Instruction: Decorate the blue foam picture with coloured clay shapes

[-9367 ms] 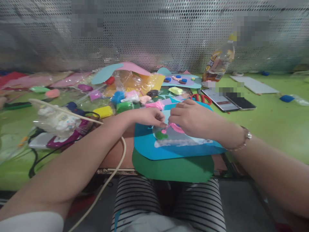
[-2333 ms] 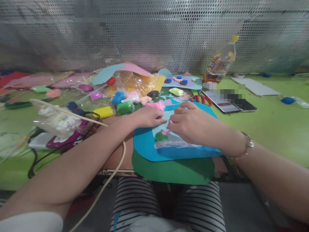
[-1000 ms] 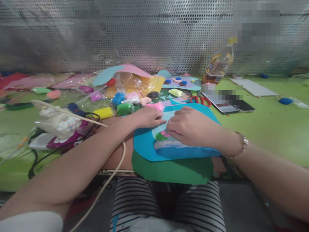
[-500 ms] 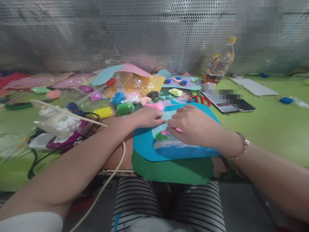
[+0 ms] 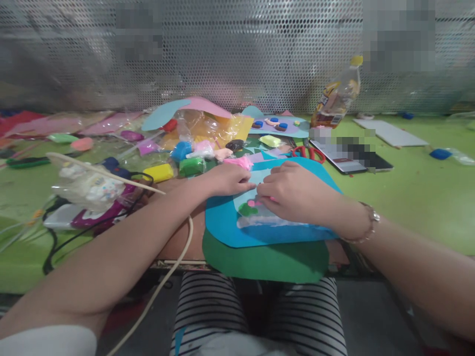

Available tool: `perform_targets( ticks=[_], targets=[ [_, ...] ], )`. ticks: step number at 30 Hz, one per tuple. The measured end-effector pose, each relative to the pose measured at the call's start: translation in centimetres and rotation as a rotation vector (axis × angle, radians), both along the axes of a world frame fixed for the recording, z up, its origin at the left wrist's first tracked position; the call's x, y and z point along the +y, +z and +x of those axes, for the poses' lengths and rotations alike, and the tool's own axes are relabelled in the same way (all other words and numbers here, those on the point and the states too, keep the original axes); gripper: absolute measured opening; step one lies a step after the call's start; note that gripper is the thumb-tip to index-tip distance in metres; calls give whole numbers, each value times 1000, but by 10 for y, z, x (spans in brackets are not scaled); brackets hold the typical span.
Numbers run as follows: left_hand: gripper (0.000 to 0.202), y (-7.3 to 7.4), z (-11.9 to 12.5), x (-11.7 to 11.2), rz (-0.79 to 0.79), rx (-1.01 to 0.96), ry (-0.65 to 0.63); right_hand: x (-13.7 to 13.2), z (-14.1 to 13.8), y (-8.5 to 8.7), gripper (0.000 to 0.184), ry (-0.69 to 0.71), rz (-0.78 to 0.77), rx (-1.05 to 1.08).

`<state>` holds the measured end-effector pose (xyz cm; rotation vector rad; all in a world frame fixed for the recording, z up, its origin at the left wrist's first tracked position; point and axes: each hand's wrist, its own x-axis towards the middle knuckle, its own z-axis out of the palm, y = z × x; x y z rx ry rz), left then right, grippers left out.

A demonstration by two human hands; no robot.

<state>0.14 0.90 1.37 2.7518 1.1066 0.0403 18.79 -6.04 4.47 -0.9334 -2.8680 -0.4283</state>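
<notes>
A blue craft sheet (image 5: 226, 230) lies over a green sheet (image 5: 267, 262) at the table's front edge. On the blue sheet is a pale blue patch (image 5: 241, 195) bearing a green clay blob (image 5: 247, 209), a small pink clay dot (image 5: 251, 203) and a whitish smeared clay strip (image 5: 260, 222). My left hand (image 5: 233, 179) rests on the patch's upper left, fingers curled, thumb and index fingertips close together. Facing it, my right hand (image 5: 291, 190) is closed over the patch, fingertips nearly meeting the left ones. Whatever the fingers pinch is hidden. A bit of pink shows under the right hand.
Behind my hands lie several wrapped clay packs, including yellow (image 5: 159, 172) and green (image 5: 192, 166), and red-handled scissors (image 5: 309, 154). A phone (image 5: 337, 155) and a tilted bottle (image 5: 337, 96) are to the right. A pale cable (image 5: 189, 237) crosses near my left forearm.
My right hand has shifted very slightly, covering more of the pink clay under it. My left hand stays in place.
</notes>
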Motion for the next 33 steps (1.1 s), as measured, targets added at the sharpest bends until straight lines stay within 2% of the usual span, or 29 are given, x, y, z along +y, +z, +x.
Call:
perform_targets(
  ticks=[8, 18, 26, 33],
  targets=[
    [33, 1, 1, -1, -4, 19, 16, 0, 0, 0, 30, 8, 6, -18],
    [34, -2, 0, 2, 20, 7, 5, -2, 0, 0, 31, 68, 89, -72],
    [34, -1, 0, 1, -3, 7, 11, 0, 2, 0, 27, 47, 61, -59],
    [35, -1, 0, 1, 3, 15, 16, -2, 0, 0, 32, 61, 45, -57]
  ],
)
